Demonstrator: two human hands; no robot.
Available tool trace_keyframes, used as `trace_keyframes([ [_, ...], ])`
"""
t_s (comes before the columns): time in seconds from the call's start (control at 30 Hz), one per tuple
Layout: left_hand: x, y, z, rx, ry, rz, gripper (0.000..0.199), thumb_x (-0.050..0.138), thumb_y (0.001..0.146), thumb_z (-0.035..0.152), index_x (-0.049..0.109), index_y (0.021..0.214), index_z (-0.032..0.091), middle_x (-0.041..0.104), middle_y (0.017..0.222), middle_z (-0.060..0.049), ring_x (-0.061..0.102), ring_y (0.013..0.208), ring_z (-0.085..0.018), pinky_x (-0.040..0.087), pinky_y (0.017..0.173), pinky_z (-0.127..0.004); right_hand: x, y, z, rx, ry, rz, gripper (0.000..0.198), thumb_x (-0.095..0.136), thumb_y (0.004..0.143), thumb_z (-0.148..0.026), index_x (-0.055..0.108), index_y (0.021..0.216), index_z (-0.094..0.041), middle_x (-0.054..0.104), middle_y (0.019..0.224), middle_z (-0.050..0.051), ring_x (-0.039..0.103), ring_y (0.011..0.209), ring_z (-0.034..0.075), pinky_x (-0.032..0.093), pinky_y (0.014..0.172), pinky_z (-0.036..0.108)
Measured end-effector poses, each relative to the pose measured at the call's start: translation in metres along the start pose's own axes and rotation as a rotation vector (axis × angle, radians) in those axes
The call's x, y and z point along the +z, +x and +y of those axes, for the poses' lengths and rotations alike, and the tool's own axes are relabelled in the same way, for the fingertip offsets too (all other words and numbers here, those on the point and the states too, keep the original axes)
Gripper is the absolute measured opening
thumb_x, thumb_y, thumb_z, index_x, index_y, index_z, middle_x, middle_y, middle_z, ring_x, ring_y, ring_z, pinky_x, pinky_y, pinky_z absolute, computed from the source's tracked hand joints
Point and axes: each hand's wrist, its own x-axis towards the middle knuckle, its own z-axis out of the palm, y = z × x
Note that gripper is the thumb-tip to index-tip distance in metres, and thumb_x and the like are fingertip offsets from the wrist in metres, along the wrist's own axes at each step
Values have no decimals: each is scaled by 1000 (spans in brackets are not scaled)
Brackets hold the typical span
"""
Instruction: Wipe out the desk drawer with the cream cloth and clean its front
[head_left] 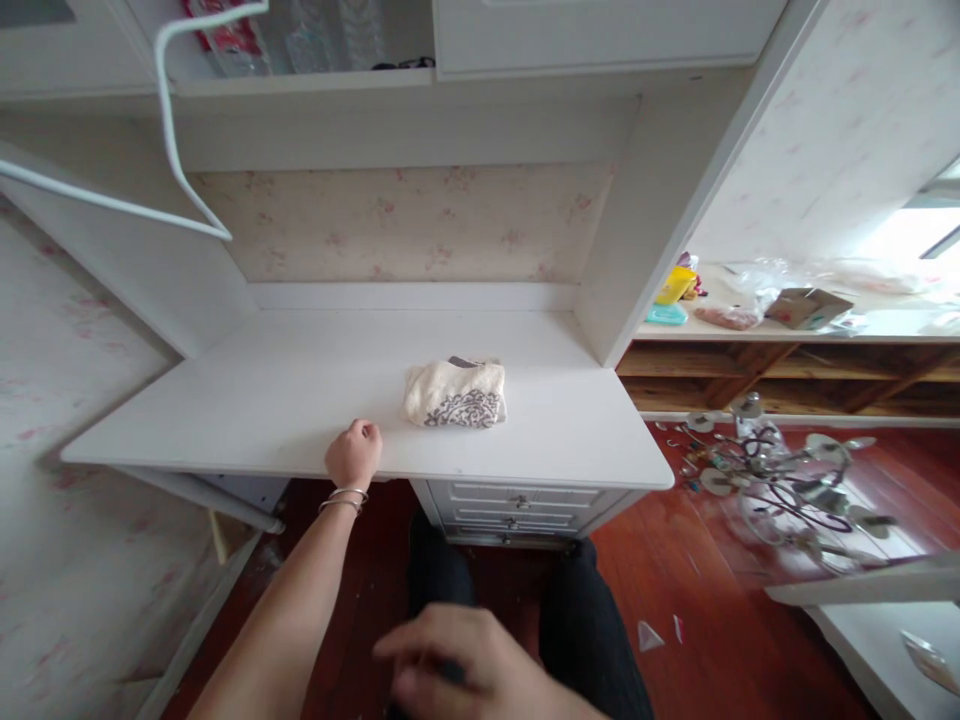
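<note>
My left hand [352,455] rests as a closed fist on the front edge of a white desk [262,400], with bracelets on the wrist. A folded cream towel with a grey pattern [455,395] lies on the desk, a short way right of that hand and apart from it. My right hand [465,665] is low in the frame over my dark trousers, blurred, fingers curled; something dark shows under it, too blurred to tell whether it is held.
Drawers [517,505] sit under the desk's right side. A white hanger [169,120] hangs at upper left. On the red wood floor to the right lies a chandelier [780,480]. A wooden shelf [787,335] carries a box and bags.
</note>
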Motion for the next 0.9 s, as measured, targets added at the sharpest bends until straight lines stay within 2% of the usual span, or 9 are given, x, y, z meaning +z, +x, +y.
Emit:
trace_keyframes([
  [0.07, -1, 0, 0, 1, -2, -3, 35, 38, 90, 35, 70, 99, 25, 72, 84, -10, 64, 77, -26, 36, 62, -32, -34, 16, 31, 249, -277, 314, 35, 45, 92, -37, 67, 115, -22, 71, 105, 7, 64, 98, 21, 50, 85, 32],
  [0.13, -2, 0, 1, -2, -5, -6, 35, 38, 89, 35, 70, 99, 25, 72, 83, -10, 64, 76, -27, 36, 61, -32, -72, 20, 62, 384, -644, 453, 37, 43, 92, -29, 63, 121, -21, 66, 120, 10, 62, 108, 24, 47, 92, 34],
  [0.23, -3, 0, 1, -5, -8, -13, 36, 38, 89, 35, 71, 99, 25, 72, 82, -11, 64, 76, -27, 37, 61, -32, -120, 12, 93, 660, -1001, 547, 46, 42, 92, -31, 51, 136, -24, 60, 129, 15, 66, 102, 31, 49, 85, 42],
  [0.33, -4, 1, 0, -10, -8, -27, 35, 38, 90, 35, 71, 100, 25, 71, 82, -10, 64, 76, -27, 38, 61, -32, -143, 7, 112, 745, -1088, 523, 47, 41, 92, -31, 47, 138, -30, 62, 126, 13, 68, 98, 31, 51, 78, 43],
  [0.47, -2, 1, -2, 25, -15, -17, 35, 39, 90, 35, 70, 100, 24, 71, 79, -11, 64, 73, -27, 39, 62, -32, -141, 15, 132, 688, -1088, 448, 46, 41, 91, -26, 51, 135, -30, 60, 133, 11, 68, 102, 29, 51, 81, 40],
  [0.57, -1, 1, -4, 126, -32, -1, 35, 38, 91, 32, 70, 99, 20, 70, 77, -13, 64, 75, -28, 42, 67, -35, -135, 18, 142, 669, -1091, 504, 46, 37, 91, -22, 55, 133, -28, 59, 135, 10, 67, 105, 26, 50, 85, 38],
  [0.7, -4, -3, -9, 315, -108, -2, 30, 39, 91, 25, 68, 99, 18, 69, 96, -12, 64, 93, -25, 45, 85, -35, -133, 15, 143, 642, -1071, 555, 48, 38, 91, -21, 53, 136, -31, 59, 137, 6, 67, 104, 24, 50, 84, 35],
  [0.8, -11, -24, -13, 415, -183, 10, 30, 38, 93, 24, 66, 101, 16, 66, 103, -11, 61, 98, -20, 45, 90, -30, -129, 10, 140, 642, -1073, 551, 42, 37, 93, -24, 59, 128, -31, 66, 127, 6, 68, 102, 25, 49, 83, 35],
  [0.9, -18, -72, -17, 579, -287, 45, 30, 39, 97, 29, 66, 99, 17, 63, 101, -10, 60, 97, -20, 47, 90, -33, -115, -1, 141, 618, -1079, 581, 37, 34, 96, -28, 68, 111, -28, 72, 112, 7, 69, 97, 26, 49, 81, 36],
])
